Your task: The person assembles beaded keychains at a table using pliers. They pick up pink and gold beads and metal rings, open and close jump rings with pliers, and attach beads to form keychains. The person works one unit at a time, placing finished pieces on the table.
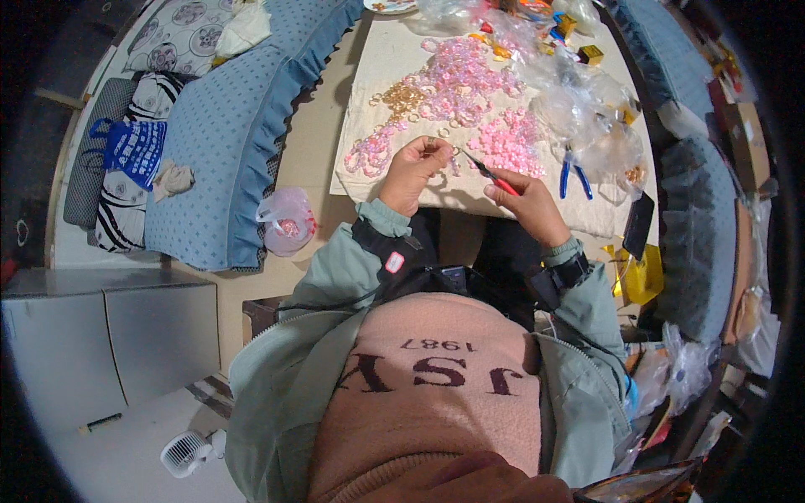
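The right hand (530,205) is closed around the red-handled pliers (490,174), with the handles lying in the palm and fingers. The pliers are held over the near part of the tabletop (375,67), in front of the person's body. Their long axis runs on a slant: the red handles sit at the lower right, and the dark nose points up and to the left, toward the fingertips of the left hand. The left hand (418,172) is narrow, thumb and forefinger brought together on a small piece (455,164) beside the tip of the pliers. That piece is too small in this view for its shape to be sure, though it looks pinkish and seems to hang downward.

Beyond the pliers lie loose pink beads (510,141), and farther off a heap of pink strings (461,75). Gold rings (397,102) lie at the left of this heap, with pink loops (373,152) nearer the left hand. To the right of the beads, blue-handled pliers (564,178) lie with their nose away from the person and their handles spread toward the near edge, next to clear plastic bags (579,101).
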{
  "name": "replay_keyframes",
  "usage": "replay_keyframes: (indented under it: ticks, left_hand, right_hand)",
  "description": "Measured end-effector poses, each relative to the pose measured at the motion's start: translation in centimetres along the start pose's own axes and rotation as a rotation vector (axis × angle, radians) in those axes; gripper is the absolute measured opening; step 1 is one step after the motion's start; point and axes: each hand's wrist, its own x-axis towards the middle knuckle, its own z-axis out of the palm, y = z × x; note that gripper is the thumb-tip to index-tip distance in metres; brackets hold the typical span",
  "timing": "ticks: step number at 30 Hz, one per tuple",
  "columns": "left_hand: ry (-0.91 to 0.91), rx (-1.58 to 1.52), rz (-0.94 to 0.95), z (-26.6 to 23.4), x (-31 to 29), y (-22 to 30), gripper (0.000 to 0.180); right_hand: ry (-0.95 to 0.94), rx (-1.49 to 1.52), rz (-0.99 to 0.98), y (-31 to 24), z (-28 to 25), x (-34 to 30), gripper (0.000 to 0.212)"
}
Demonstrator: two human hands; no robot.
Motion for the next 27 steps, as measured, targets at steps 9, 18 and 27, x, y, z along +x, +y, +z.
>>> replay_keyframes:
  ticks: [9,18,27]
  left_hand:
    - [0.008,-0.021,0.08,0.05,0.19,-0.9,0.015]
    - [0.005,-0.057,-0.003,0.03,0.1,-0.77,0.016]
    - [0.007,0.021,0.103,0.48,0.22,-0.83,0.015]
  right_hand:
    - [-0.177,0.114,0.24,-0.48,-0.45,-0.27,0.038]
    - [-0.237,0.275,0.314,-0.47,-0.1,-0.52,0.029]
    - [-0.26,0.373,0.343,-0.52,-0.22,-0.63,0.029]
